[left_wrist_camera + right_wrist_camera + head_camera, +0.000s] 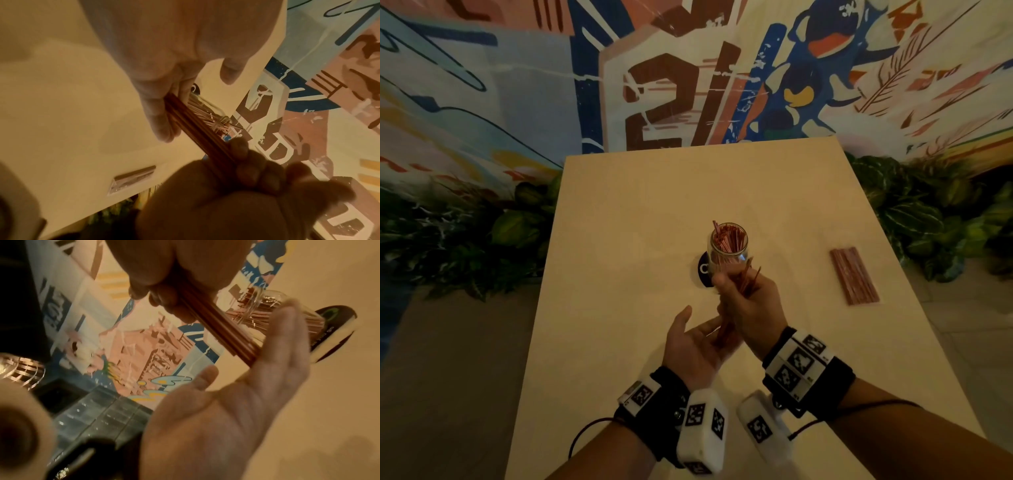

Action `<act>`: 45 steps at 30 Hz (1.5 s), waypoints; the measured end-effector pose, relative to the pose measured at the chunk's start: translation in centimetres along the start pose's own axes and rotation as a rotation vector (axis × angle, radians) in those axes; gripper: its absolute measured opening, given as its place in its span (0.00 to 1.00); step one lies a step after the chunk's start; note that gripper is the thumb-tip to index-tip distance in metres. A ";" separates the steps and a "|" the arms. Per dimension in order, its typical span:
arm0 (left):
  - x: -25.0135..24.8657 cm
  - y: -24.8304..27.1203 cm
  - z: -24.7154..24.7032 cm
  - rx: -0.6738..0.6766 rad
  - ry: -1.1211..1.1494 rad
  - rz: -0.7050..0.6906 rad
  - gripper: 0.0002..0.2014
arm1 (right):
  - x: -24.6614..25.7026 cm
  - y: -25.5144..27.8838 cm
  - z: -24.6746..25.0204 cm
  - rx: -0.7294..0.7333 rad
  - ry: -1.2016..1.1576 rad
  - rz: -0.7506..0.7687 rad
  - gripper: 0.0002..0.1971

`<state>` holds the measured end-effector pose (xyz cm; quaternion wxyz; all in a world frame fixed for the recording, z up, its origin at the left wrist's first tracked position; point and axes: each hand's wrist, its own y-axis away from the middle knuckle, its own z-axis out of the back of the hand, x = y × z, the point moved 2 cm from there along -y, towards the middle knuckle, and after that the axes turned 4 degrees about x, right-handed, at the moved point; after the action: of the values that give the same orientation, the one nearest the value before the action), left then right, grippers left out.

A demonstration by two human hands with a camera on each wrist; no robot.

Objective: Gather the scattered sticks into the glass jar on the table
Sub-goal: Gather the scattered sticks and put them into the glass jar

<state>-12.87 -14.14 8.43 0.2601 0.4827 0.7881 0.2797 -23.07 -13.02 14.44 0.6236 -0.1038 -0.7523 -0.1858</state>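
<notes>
The right hand (748,308) has its fingers curled tight around a bundle of sticks (222,327), thin, straight and reddish. The bundle's long axis slants from the left hand (697,346) up toward the glass jar (727,250). The left hand lies flat, palm up, its straight fingers touching the bundle's lower ends. The clear, round jar stands upright on the pale, smooth bench (619,240) just beyond the hands, packed with sticks pointing up.
</notes>
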 end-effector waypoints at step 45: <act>0.1 1.0 0.2 0.031 -0.260 0.000 0.22 | -0.9 1.4 0.0 0.019 0.122 -0.097 0.22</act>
<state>-12.18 -13.69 8.97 0.3525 0.5187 0.7520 0.2028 -22.32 -11.73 13.73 0.6594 -0.0497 -0.7188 -0.2144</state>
